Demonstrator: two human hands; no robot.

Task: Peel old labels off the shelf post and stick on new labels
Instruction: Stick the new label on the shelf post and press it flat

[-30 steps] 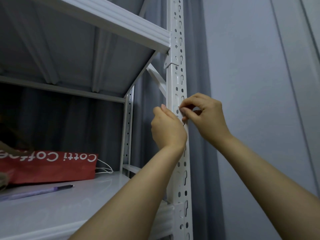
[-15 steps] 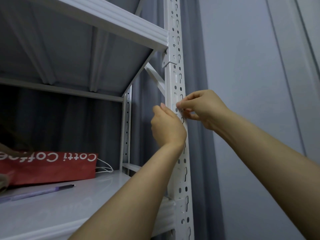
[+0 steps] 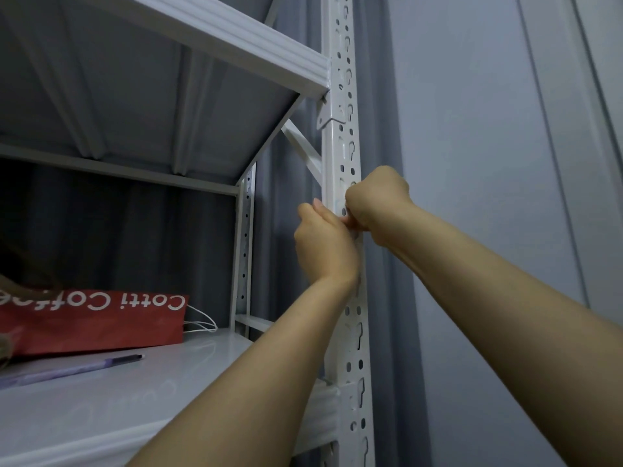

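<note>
Shelf post [image 3: 342, 146], white and perforated, upright at the rack's corner, lower shelf [image 3: 101, 406] beside it carrying a red bag [image 3: 91, 320], and mid-post the left hand [image 3: 325, 242] curls against its left edge, right hand [image 3: 379, 203] bunched tight, fingertips [image 3: 351, 221] on its front face, label hidden, can't tell what either holds.

Label hidden under R hand [image 3: 377, 203] grip; L hand [image 3: 325, 244] fingertips behind post [image 3: 341, 146]; red bag [image 3: 84, 323] cut by left edge.

Single head-worn view, close, upward along the shelf post [image 3: 340, 153].
</note>
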